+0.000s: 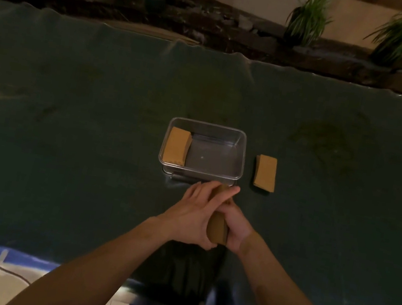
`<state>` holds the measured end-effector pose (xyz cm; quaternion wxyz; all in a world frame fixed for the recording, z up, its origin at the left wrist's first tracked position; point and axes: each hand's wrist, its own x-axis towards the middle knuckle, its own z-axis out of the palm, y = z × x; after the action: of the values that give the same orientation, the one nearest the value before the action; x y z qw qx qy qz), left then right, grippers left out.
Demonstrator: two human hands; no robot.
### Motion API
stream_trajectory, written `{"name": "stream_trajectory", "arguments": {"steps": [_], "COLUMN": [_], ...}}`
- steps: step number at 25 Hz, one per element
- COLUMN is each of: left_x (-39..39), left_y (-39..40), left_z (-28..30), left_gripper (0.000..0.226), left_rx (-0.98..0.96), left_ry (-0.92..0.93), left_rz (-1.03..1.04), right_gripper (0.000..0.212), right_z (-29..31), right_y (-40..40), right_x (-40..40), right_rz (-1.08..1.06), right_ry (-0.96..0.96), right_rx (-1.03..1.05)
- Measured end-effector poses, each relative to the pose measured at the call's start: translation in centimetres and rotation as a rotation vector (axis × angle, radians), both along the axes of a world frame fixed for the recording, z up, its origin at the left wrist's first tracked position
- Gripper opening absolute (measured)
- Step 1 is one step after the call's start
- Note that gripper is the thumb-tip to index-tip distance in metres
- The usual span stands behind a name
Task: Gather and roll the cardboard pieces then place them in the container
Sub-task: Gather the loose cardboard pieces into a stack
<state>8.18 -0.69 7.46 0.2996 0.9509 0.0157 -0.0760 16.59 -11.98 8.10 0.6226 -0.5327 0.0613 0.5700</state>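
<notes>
Head view: both hands meet near the front-centre of the dark green cloth-covered table [71, 106], just in front of the clear plastic container [242, 156]. The left hand [191, 216] lies over the top w/ fingers curled round a brown cardboard roll [217, 229]; the right hand [234, 229] cups it from the other side, fingers wrapped on it too. So both grip the same piece, apparently tightening it — step in hand looks like rolling, not yet placing.

1 cardboard piece [177, 146] already sits inside the container at its left wall. 1 more piece [265, 172] lies flat on the cloth just beside the container's right wall, untouched.

Next, by my read: finish the roll, keep it pinched so it doesn't spring open, lift over the near rim & set it down in the free middle of the container. Then the last piece.
</notes>
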Motion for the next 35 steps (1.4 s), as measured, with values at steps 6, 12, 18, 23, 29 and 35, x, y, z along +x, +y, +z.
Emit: {"name": "stream_trajectory", "arguments": {"steps": [6,12,18,23,29,35], "left_x": [-0.5,-1.2,-0.9,0.0,1.6,6.5], "left_y": [-0.1,0.4,1.4,0.2,-0.6,-4.9], "left_z": [0.8,1.2,1.0,1.1,1.5,2.3], "left_gripper": [0.133,0.126,0.126,0.130,0.078,0.031], "left_rx": [0.045,0.139,0.215,0.209,-0.336,-0.679], "left_ry": [0.004,-0.009,-0.036,-0.062,0.009,0.126], "left_rz": [-0.090,-0.092,-0.121,-0.146,0.217,0.591], "right_gripper": [0.028,0.017,0.030,0.032,0.035,0.019], "right_z": [0.3,0.3,0.6,0.3,0.4,0.7], "right_y": [0.1,0.6,0.5,-0.2,-2.3,-3.7], "right_x": [-0.9,-2.3,-3.8,-3.5,-0.2,4.7], "right_rz": [-0.010,-0.074,-0.091,-0.101,-0.221,-0.222], "right_ry": [-0.071,-0.089,-0.444,-0.602,-0.507,-0.531], "right_rx": [-0.049,-0.012,-0.164,-0.241,-0.226,-0.183]}}
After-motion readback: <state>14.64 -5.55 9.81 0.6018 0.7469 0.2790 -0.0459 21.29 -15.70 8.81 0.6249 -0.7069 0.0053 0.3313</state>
